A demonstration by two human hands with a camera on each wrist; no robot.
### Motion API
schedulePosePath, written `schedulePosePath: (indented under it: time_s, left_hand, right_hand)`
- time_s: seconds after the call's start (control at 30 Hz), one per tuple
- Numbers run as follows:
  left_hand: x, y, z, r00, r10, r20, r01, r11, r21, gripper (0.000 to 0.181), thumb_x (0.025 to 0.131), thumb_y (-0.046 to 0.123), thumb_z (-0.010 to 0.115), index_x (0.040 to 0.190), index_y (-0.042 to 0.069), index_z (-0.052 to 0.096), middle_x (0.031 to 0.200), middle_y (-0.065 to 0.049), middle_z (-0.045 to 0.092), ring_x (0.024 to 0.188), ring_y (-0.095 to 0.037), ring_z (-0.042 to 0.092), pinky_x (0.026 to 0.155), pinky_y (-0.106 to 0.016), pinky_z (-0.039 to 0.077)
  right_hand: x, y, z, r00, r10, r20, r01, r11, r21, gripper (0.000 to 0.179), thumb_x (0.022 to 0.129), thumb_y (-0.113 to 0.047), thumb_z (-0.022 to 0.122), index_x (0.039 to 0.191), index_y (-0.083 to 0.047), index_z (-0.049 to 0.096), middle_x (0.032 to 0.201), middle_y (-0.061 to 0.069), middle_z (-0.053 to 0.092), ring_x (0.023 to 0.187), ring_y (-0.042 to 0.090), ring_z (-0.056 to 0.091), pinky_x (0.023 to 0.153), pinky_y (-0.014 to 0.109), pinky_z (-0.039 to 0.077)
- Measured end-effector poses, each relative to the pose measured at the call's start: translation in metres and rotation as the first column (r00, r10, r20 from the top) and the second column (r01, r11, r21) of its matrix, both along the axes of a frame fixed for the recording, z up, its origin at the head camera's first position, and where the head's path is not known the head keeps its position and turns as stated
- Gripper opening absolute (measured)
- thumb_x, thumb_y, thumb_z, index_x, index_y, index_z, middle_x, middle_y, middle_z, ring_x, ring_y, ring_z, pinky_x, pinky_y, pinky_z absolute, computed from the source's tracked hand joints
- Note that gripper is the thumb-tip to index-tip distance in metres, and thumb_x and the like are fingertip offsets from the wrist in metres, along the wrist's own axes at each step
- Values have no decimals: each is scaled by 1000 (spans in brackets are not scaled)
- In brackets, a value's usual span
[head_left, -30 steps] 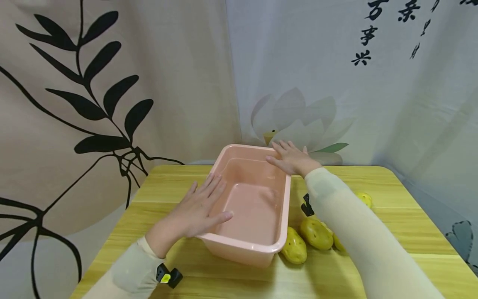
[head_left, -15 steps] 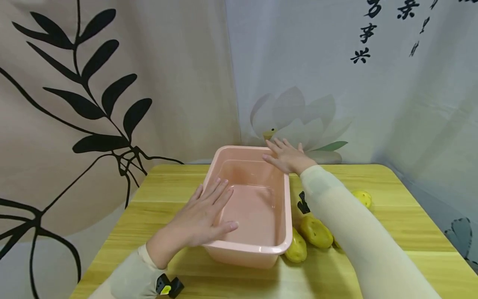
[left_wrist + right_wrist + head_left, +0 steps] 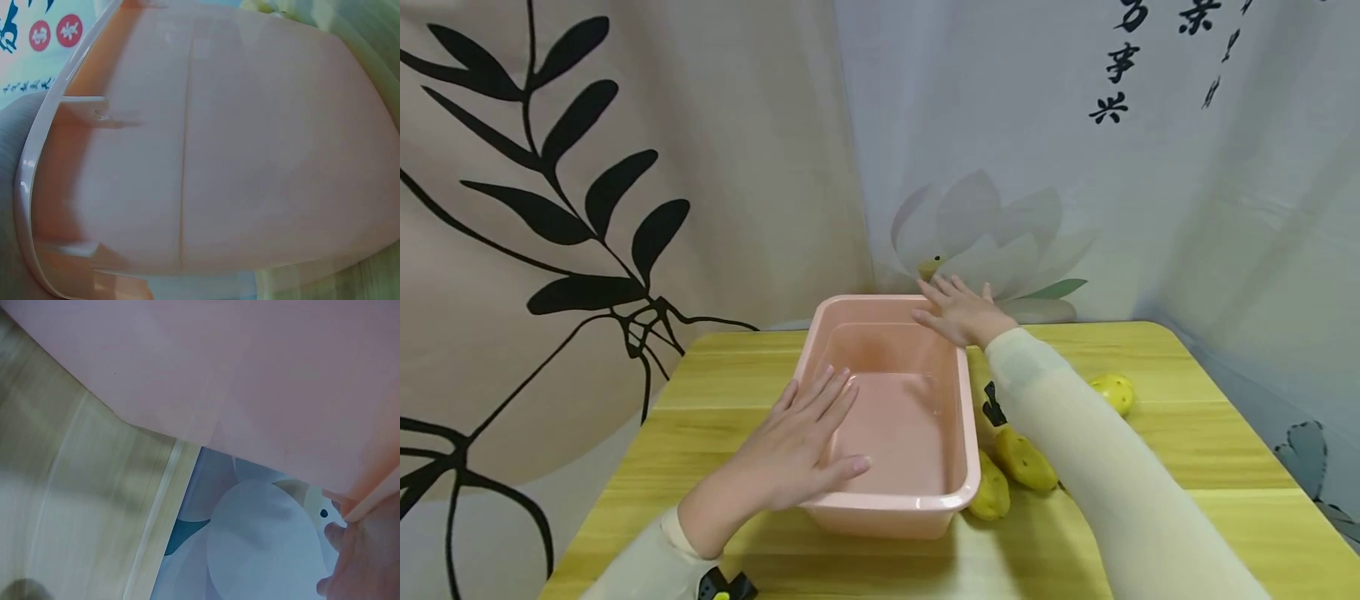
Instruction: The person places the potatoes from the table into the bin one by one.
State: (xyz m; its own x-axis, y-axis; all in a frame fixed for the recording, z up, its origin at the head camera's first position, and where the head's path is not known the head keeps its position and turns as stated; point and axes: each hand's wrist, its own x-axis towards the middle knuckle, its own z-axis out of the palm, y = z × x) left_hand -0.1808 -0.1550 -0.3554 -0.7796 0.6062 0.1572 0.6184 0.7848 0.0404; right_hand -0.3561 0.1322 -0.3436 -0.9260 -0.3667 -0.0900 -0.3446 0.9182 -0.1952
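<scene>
A pink plastic basin (image 3: 887,425), deep and rectangular with rounded corners, stands upright on the table with nothing visible inside. My left hand (image 3: 793,446) lies with fingers spread over its near left rim, thumb across the near corner. At the far right corner my right hand (image 3: 958,312) rests on the rim, fingers straight and pointing away. The left wrist view shows the basin's outer wall (image 3: 250,144) close up, with the hand at the rim on the left. In the right wrist view, fingertips of the right hand (image 3: 369,556) show by the rim.
Yellow, dark-spotted potatoes lie right of the basin: one potato (image 3: 990,492) close against its wall, another (image 3: 1026,460) beside it, and one (image 3: 1112,392) farther back, partly behind the right sleeve. The wooden table (image 3: 820,567) ends at a printed curtain (image 3: 760,167).
The basin has turned slightly, its far end swinging left and its near end right, so it stands straighter. Both hands have stayed on its rim. The head view has shifted a little.
</scene>
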Motion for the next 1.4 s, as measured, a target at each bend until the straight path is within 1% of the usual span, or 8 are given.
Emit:
schedulePosePath:
  time_s: [0.17,0.27,0.4,0.53,0.73,0.93,1.2,1.4]
  left_hand:
    - [1,-1,0,1000,13,1,-13,1000,15,89,89,75,32,155,16,15,161,0,5,147,-18,1,115,-54,8]
    - [1,-3,-1,1000,21,-6,-21,999,28,92,88,75,36,155,16,14,161,-1,6,147,-20,4,114,-54,9]
    - [2,-4,-1,1000,22,-1,-22,999,39,93,88,74,40,155,14,17,160,-1,7,147,-23,8,114,-55,8]
    - [4,-8,0,1000,21,17,-22,999,26,92,88,74,40,155,15,17,160,0,6,147,-22,5,115,-53,6]
    - [8,-12,1,999,27,38,-27,1000,8,92,88,75,37,155,16,13,160,1,3,147,-21,4,115,-53,6]
    - [9,-15,1,1000,17,14,-17,1000,11,94,88,76,35,155,15,11,161,-1,3,147,-21,4,115,-54,9]
    - [10,-15,3,1000,12,9,-12,1000,25,93,88,73,41,155,16,11,161,1,4,147,-19,1,114,-55,9]
    - [14,-14,3,999,20,32,-22,999,41,94,88,73,42,155,16,10,161,-1,4,147,-19,2,114,-54,9]
  right_hand:
    - [-1,-2,0,1000,0,-10,0,1000,12,79,90,-74,11,156,-30,3,161,4,0,146,32,-1,104,71,-6]
    - [-2,-5,0,1000,7,-17,-7,1000,3,82,89,-76,8,156,-30,4,161,4,1,146,32,0,104,71,-7]
    - [-3,-7,-4,1000,3,-10,-3,1000,-5,82,88,-76,7,156,-30,4,161,2,0,146,32,-1,104,70,-8]
    - [-1,-11,-6,1000,-12,-7,12,1000,1,81,88,-77,7,156,-32,4,161,1,0,147,31,-1,104,70,-8]
    - [0,-15,-9,1000,-3,-7,3,1000,-5,82,87,-78,7,156,-32,5,161,0,0,147,31,-1,104,70,-9]
    - [1,-17,-6,1000,-2,-7,2,1000,-2,81,88,-77,7,155,-33,3,161,2,0,147,31,-2,104,70,-9]
    - [2,-18,0,1000,-1,-15,1,1000,1,78,90,-75,11,155,-33,3,161,1,-1,147,31,-2,104,70,-8]
    - [5,-18,0,1000,8,9,-8,1000,8,81,88,-77,9,155,-33,2,161,2,-1,147,31,-3,104,70,-9]
